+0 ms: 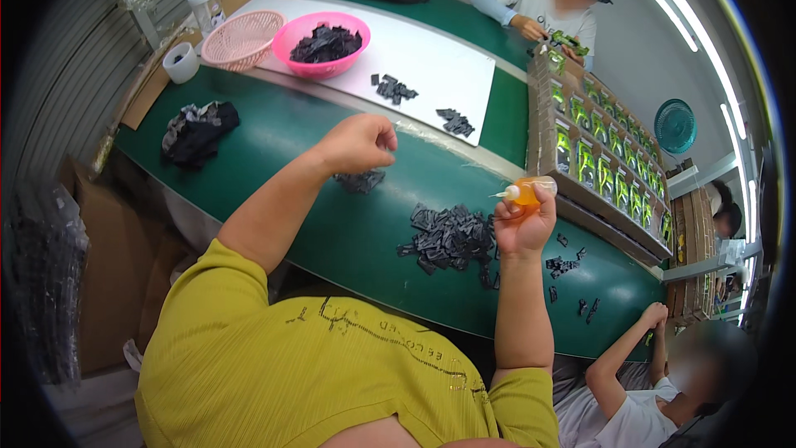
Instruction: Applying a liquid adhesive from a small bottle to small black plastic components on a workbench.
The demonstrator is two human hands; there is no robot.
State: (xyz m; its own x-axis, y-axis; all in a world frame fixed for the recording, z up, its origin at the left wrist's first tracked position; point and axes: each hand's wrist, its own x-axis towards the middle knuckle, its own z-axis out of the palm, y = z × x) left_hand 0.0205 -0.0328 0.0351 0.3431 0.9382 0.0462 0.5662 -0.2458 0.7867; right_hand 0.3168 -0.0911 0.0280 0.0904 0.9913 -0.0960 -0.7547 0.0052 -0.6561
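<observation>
In my right hand I grip a small squeeze bottle of orange liquid, tipped sideways so its pale thin nozzle points left. My left hand is closed, fingers curled in, above the green table near its white board; anything in the fingers is too small or hidden to make out. Below that hand lies a small pile of black parts, partly covered by my wrist. A larger heap of flat black pieces spreads on the table just left of my right hand.
A pink bowl of black pieces and a pale pink basket stand behind. Two small black clusters lie on the white board. Dark cloth lies left. Cartons of green packages stand right. Two people work nearby, across and at right.
</observation>
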